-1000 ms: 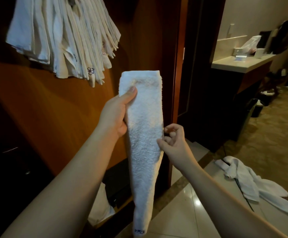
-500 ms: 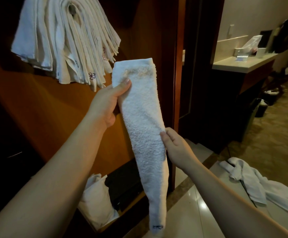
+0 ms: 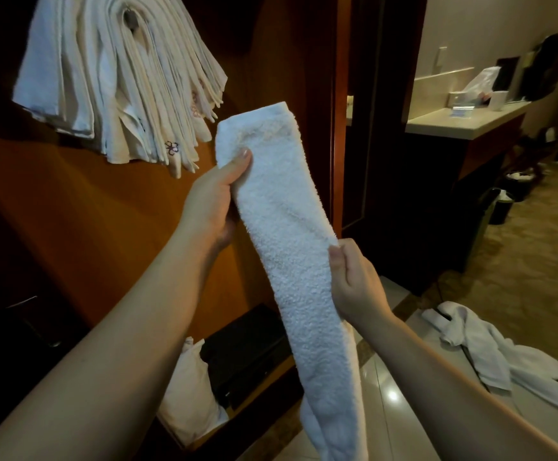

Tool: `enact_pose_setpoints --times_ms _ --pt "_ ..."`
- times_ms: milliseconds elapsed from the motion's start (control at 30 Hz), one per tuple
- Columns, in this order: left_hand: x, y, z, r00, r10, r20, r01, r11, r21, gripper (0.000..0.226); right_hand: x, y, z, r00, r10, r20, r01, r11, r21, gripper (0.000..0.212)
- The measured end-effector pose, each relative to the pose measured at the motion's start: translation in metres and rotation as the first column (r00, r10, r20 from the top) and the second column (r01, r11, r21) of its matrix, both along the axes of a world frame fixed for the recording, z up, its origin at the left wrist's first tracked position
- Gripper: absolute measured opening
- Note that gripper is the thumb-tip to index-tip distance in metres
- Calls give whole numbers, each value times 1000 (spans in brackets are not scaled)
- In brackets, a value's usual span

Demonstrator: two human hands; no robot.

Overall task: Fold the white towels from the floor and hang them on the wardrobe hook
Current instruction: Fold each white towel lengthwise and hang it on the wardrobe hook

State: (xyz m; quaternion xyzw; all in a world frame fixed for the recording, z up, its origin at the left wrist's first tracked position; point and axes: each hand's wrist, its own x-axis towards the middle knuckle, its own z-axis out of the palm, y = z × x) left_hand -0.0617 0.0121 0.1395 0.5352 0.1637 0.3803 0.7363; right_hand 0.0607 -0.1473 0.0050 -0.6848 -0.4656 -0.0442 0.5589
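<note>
Towel (image 3: 291,247) folded to a narrow strip, pinched near top by left hand (image 3: 211,207), gripped at right edge by right hand (image 3: 354,281). Hanging step next: lift up left to hook (image 3: 131,19) among hung towels (image 3: 118,84). More towels on floor (image 3: 490,347), far right. No readable writing; only small embroidered flower (image 3: 172,148).

A folded towel (image 3: 287,234) hangs in front of the wardrobe (image 3: 71,227), between the left hand (image 3: 209,207) and the right hand (image 3: 354,281). Up to its left hangs a bunch of towels (image 3: 114,81). On the floor (image 3: 404,410) to the right lies a crumpled towel (image 3: 490,354), with a counter (image 3: 463,119) behind.
</note>
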Motion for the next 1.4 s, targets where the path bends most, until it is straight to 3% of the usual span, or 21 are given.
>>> enact_pose_setpoints --times_ms 100,200,300,400,600,700,833,900,967,1000,1100,1167,1300,1400 --pt "2 0 2 1000 -19 19 19 1000 -15 32 2 -3 1 1000 29 -4 -29 1000 -10 33" --pt "6 0 0 1000 1 13 0 996 -93 34 1 -7 1 983 173 -67 -180 976 -123 23" --pt "10 4 0 999 33 -8 -34 990 -139 35 -2 -10 -6 946 272 -175 -313 907 -283 36" --pt "12 14 2 995 78 -67 -86 987 -137 39 1 -11 -17 950 259 -173 -306 876 -372 50" --pt "15 27 5 965 160 -210 -179 981 -79 37 2 -6 -15 955 278 -101 -293 840 -457 16" --pt "17 32 9 958 172 -231 -188 981 -51 37 4 -3 -7 963 250 -100 -268 851 -451 16" --pt "18 35 15 965 159 -209 -167 986 -19 34 8 -3 -4 965 210 -157 -256 885 -388 32" --pt "20 36 17 976 140 -169 -152 987 -57 31 11 -2 -6 914 237 -328 -342 887 -311 31" --pt "24 36 16 981 137 -136 -151 983 -106 29 13 -2 -12 792 305 -529 -472 856 -213 35" --pt "26 36 16 980 146 -133 -162 979 -126 29 12 -3 -15 781 324 -535 -498 840 -218 34" --pt "31 39 17 972 183 -151 -206 966 -154 30 7 -2 -27 924 253 -286 -363 814 -454 38" --pt "33 41 17 965 203 -167 -229 961 -155 30 6 2 -33 967 196 -163 -251 836 -487 35" --pt "33 48 18 964 194 -180 -217 969 -118 31 9 7 -27 966 236 -102 -254 818 -516 7" --pt "31 52 23 967 163 -193 -179 982 -64 34 13 8 -24 954 244 -173 -299 822 -485 9"
